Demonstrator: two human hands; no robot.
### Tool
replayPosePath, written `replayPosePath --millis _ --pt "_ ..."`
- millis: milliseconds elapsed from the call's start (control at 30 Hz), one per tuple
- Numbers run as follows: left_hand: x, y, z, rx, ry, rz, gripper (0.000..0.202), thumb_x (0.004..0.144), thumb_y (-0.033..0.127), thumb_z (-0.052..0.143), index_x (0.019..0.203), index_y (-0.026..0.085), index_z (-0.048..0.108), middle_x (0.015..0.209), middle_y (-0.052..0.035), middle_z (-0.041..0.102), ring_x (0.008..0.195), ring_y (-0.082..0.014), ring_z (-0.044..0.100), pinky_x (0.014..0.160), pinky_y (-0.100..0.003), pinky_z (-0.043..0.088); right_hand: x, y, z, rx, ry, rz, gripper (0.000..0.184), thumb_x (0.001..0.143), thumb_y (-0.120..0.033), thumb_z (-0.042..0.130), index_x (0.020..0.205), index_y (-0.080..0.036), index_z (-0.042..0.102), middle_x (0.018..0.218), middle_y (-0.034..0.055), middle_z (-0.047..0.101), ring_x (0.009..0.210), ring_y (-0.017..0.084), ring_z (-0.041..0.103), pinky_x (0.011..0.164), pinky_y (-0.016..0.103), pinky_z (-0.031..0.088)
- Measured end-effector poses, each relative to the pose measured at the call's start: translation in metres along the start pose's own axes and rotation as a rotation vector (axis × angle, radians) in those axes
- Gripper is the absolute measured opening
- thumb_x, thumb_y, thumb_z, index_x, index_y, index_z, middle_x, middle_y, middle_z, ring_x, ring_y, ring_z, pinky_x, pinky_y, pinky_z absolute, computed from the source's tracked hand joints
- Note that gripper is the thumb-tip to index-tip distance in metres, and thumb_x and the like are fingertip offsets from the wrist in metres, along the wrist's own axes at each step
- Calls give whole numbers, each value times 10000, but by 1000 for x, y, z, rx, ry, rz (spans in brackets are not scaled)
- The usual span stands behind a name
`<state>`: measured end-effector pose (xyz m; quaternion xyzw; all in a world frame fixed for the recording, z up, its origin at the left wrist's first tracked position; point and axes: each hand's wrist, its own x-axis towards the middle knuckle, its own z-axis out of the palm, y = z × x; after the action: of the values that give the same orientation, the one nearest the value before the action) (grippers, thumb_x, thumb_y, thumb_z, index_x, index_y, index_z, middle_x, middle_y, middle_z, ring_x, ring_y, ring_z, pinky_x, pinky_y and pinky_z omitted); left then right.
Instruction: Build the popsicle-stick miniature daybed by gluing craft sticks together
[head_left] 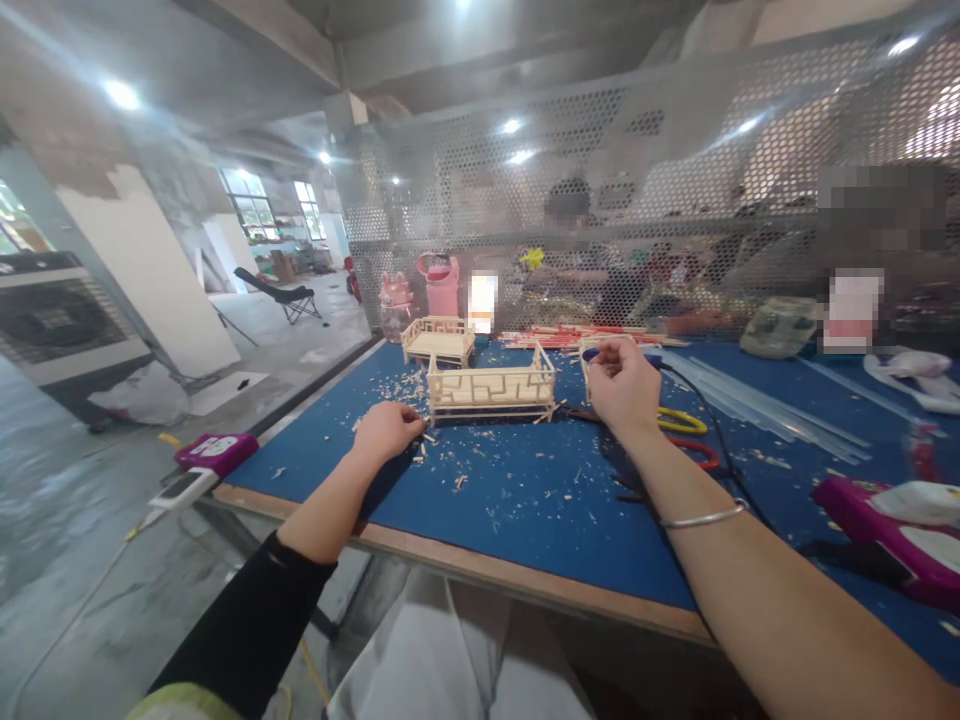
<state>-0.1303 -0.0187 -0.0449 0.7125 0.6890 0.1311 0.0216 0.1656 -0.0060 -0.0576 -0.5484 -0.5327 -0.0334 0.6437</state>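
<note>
I counted two pale wooden miniature benches with lattice sides: the nearer bench [491,388] and the farther bench [439,340], both on the one blue-covered table [525,510]. Two bare hands of mine were in view, my left hand [386,430] and my right hand [622,385], with one thin silver bangle [701,518]. There were two looped tool handles — one yellow handle [684,421] and one red handle [696,452] — and one black cable [716,425]. Two pink plastic containers stood at the far edge: a pink bucket [442,285] and a pink jug [394,300]. Two magenta plastic cases lay apart, the left case [217,452] and the right case [862,510]. One black folding chair [281,292] stood on the floor. The clear sticks [750,405] and wood chips [457,480] were too many to count.
</note>
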Motion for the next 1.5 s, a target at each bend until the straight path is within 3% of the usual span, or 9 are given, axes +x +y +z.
replayPosePath --millis 200,467,600,667,733,833,967,1133,1500 --pt "-10 12 -2 208 49 48 258 771 234 456 746 212 712 820 -94 710 805 -237 649 640 -270 449 0 0 0 -13 5 -18 220 619 -162 450 809 -188 559 672 11 602 553 144 531 636 311 462" --pt "-5 4 3 178 100 44 271 806 227 412 745 207 676 864 -94 701 837 -232 639 678 -279 458 -1 1 1 -7 2 -25 224 625 -161 459 824 -182 559 676 17 606 567 151 541 637 310 456" --pt "-4 -10 3 85 304 -62 323 875 228 320 840 154 633 897 -139 685 846 -249 632 727 -322 457 -1 -1 1 -7 0 -25 213 642 -178 463 829 -179 564 683 21 605 557 149 533 626 305 452" --pt "-5 -14 2 -30 440 -44 267 865 215 367 863 148 626 910 -128 686 866 -238 627 773 -320 455 -2 -4 0 -21 -9 -36 200 657 -208 480 832 -180 572 694 21 606 550 144 525 617 299 445" --pt "-8 -12 1 -173 585 63 205 847 211 431 856 159 628 898 -98 691 861 -216 627 794 -309 460 -4 -11 -3 -47 -21 -52 190 670 -256 506 827 -182 585 689 16 602 539 138 511 596 289 430" --pt "-12 9 0 -301 728 360 154 840 213 486 879 178 631 859 -62 693 835 -184 625 782 -293 474 -7 -26 -7 -82 -71 -92 157 696 -310 509 730 -189 601 600 -1 568 519 130 485 560 269 389" --pt "-10 52 -4 -355 719 700 202 841 195 533 1039 187 568 808 -25 682 777 -142 621 736 -266 487 -9 -44 -12 60 -313 -124 240 722 -362 487 663 -175 625 569 6 571 534 122 484 557 261 373" --pt "-4 83 0 -318 646 910 228 839 214 561 1062 168 544 776 -18 676 781 -142 615 722 -268 494 -7 -48 -14 319 -904 92 343 681 -481 560 744 -162 669 577 3 586 481 90 436 483 238 352" --pt "-23 76 23 -211 413 896 174 886 236 475 938 178 631 860 -43 687 821 -149 614 751 -271 487 -15 -42 -7 275 -1238 290 172 582 -288 645 699 -165 672 614 -11 630 522 87 495 544 237 400"
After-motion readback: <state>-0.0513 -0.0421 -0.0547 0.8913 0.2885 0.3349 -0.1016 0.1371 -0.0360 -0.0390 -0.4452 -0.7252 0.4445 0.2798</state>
